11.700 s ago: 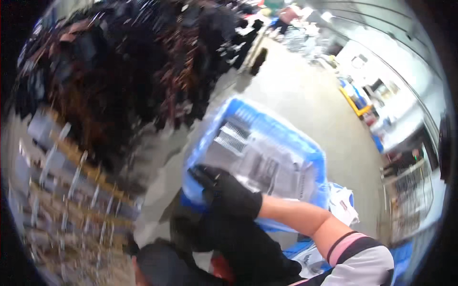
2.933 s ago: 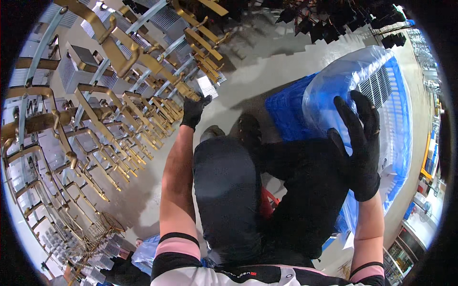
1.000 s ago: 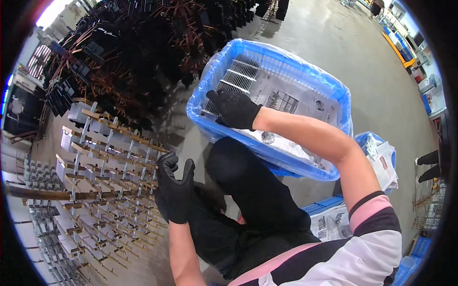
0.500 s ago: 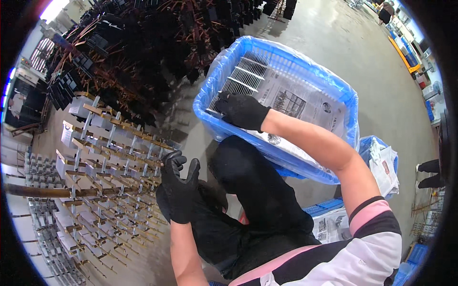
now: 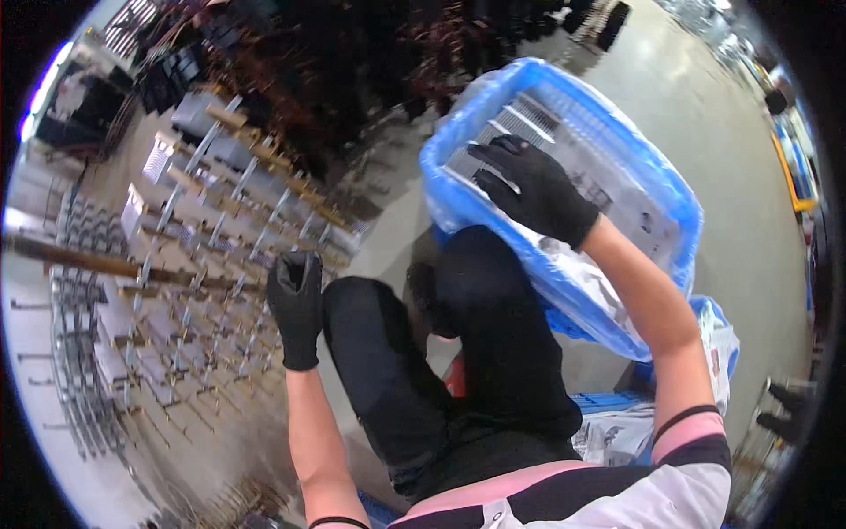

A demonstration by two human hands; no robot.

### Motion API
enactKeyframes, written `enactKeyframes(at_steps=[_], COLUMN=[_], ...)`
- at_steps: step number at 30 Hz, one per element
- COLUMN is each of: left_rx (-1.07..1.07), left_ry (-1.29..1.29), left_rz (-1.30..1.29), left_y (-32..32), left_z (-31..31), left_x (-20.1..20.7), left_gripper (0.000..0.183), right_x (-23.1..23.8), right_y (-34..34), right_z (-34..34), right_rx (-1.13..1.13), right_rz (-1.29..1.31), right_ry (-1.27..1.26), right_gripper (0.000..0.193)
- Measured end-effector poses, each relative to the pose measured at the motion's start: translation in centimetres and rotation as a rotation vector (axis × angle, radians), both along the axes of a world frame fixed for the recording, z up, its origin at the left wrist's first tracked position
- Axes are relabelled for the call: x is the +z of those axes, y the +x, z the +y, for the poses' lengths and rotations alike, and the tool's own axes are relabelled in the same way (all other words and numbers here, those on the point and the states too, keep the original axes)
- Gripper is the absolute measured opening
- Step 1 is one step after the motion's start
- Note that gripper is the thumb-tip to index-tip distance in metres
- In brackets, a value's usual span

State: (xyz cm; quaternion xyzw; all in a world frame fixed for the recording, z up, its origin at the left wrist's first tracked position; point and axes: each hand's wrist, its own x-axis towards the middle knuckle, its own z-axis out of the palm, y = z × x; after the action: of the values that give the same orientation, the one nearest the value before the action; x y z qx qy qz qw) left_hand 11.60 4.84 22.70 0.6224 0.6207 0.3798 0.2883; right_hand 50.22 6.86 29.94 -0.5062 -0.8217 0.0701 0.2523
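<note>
My right hand (image 5: pixel 539 192), in a black glove, is over the blue basket (image 5: pixel 683 198), its fingers stretched out and thumb apart, holding nothing. Just beyond its fingertips, silvery finned metal pieces (image 5: pixel 527 117) lie in a row at the basket's far left end. Printed newspaper (image 5: pixel 648 212) lines the basket floor beside them. My left hand (image 5: pixel 298 304), gloved too, is beside the right edge of a hanging rack (image 5: pixel 211 212) with brass-coloured hooks. Its fingers are curled in toward the thumb; what they hold, if anything, is hidden.
Pale finned pieces (image 5: pixel 159 163) hang on the rack. Dark parts (image 5: pixel 352 53) hang in a dense mass at the back. A second bag-lined basket with newspaper (image 5: pixel 617 432) stands by my right leg. A yellow-edged cart (image 5: pixel 793 181) is far right.
My right hand has lifted slightly off the finned pieces and spread its fingers. My left hand has moved down-left along the rack and curled its fingers. The whole view has shifted and blurred.
</note>
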Motion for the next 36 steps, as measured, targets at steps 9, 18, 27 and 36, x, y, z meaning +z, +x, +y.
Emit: enactKeyframes(at_steps=[9,18,27,36], left_rx=[-0.248,0.463,0.350,0.490], left_ry=[-0.067,-0.436,-0.184,-0.169], left_rz=[-0.891,0.113,0.161,0.096], left_y=[-0.2,3.5,4.3,4.0], left_z=[1.1,11.6,16.4,15.2], left_x=[-26.5,-33.8,-36.1,-38.9], left_gripper=[0.031,0.060,0.038,0.033], right_x=[-3.3,-2.9,-1.2,-2.0], right_y=[-4.8,-5.7,-5.8,-6.1], right_z=[-1.0,-0.1,0.3,0.1], right_rx=[0.036,0.010,-0.038,-0.047], right_rz=[-0.111,-0.102,-0.165,-0.164], right_ry=[0.071,-0.156,-0.252,-0.318], right_gripper=[0.053,0.057,0.060,0.062])
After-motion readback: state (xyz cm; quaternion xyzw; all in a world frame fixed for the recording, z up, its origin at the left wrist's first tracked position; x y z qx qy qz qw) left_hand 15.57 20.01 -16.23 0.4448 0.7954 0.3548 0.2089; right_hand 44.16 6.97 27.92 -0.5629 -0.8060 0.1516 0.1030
